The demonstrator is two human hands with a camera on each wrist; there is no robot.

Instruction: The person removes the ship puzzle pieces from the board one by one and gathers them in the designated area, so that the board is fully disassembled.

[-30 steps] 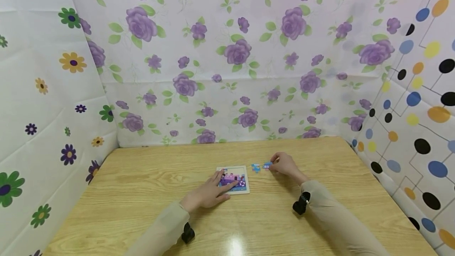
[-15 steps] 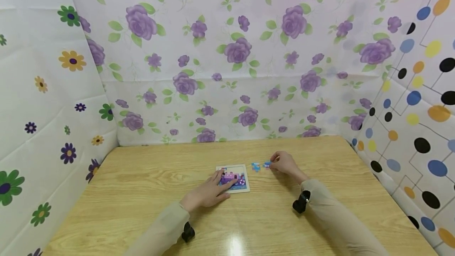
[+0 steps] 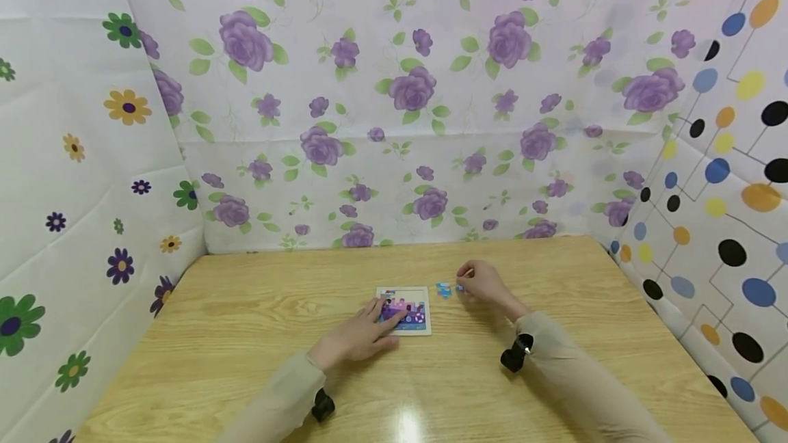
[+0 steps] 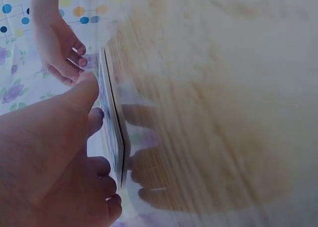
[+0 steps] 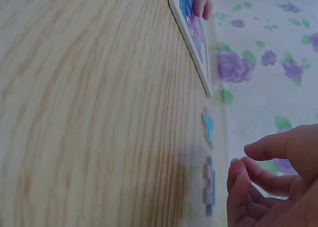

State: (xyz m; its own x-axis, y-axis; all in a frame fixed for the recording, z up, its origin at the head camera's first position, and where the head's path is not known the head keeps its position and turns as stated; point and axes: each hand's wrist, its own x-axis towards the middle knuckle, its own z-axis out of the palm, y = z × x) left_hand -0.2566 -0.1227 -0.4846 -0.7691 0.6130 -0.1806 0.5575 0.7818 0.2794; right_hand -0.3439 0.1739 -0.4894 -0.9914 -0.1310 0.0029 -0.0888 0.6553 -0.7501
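A small white-framed puzzle board (image 3: 414, 318) with a purple and blue picture lies flat on the wooden table (image 3: 246, 333). My left hand (image 3: 368, 325) rests on it with straight fingers; the left wrist view shows the hand (image 4: 54, 152) along the board's edge (image 4: 117, 137). Two loose blue pieces lie right of the board, one (image 3: 443, 289) nearer it and one (image 3: 460, 287) by my right hand (image 3: 479, 282). In the right wrist view the loosely curled fingers (image 5: 268, 175) hover just beside that piece (image 5: 209, 185) and hold nothing. The other piece (image 5: 207, 127) and the board (image 5: 191, 33) lie beyond.
Flowered cloth walls stand behind and left of the table, and a dotted cloth wall (image 3: 726, 210) closes the right side. A black wrist camera sits on each sleeve (image 3: 516, 354) (image 3: 321, 405). Bare wood stretches on both sides of the board.
My right hand has shifted slightly left over the loose piece and its index finger has lifted. The left hand stays on the board.
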